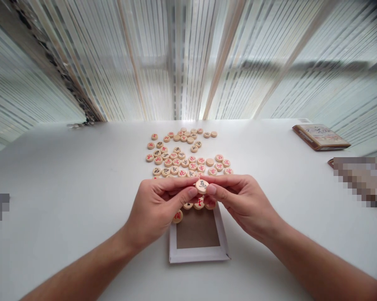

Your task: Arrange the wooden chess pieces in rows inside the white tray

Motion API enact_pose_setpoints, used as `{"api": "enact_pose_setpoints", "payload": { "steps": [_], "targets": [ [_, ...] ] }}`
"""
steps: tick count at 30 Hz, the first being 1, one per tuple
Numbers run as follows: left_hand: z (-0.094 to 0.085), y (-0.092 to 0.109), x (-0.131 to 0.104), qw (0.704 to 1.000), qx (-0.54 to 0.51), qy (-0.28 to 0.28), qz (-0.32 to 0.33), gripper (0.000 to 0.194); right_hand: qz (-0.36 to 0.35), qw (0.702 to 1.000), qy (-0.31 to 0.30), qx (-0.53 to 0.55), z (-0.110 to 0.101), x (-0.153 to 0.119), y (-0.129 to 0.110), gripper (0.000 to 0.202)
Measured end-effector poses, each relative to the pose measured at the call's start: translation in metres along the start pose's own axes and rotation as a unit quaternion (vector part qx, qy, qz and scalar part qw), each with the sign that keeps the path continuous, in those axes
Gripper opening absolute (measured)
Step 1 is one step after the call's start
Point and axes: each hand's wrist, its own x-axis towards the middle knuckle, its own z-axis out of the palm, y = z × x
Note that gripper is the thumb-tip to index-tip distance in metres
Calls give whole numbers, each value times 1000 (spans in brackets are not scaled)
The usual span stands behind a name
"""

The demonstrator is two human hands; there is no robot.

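Left hand (155, 205): angled in from lower left, thumb and fingers pinching a round game piece (202, 186).
Right hand (249, 205): mirrors it, pinching the same piece's other side.
Game piece: between the fingertips, black character visible.
White box (199, 254): below the hands; its far end and several pieces (177, 216) are partly hidden.
Forearms (91, 263): cut off by the frame.
Table (91, 175) sides: blurred into blocks.

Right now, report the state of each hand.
Left hand: closed, holding one edge of the black-marked round piece.
Right hand: closed, holding the same piece's other edge.
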Motion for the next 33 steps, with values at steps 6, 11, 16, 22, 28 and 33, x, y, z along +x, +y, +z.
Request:
{"api": "enact_pose_setpoints", "payload": {
  "steps": [6,11,16,22,28,33],
  "targets": [
    [-1,2,-1,999,-15,-34,-38,26,-10,1000,-16,-12,-1,-1,1,33],
    [-2,-1,0,998,-28,-35,-53,28,-16,999,-33,-8,-2,-1,2,33],
    [-2,-2,2,999,-25,-27,-40,26,-21,1000,-19,1,-1,-1,4,30],
    [-2,1,3,998,-43,-19,-32,23,-35,999,13,-11,3,-1,0,27],
    [-2,0,2,997,-59,-23,-36,19,-52,998,2,-22,6,-1,-2,23],
    [-1,-2,1,998,-57,-19,-14,14,-55,998,4,-32,7,0,-3,21]
  ]
}}
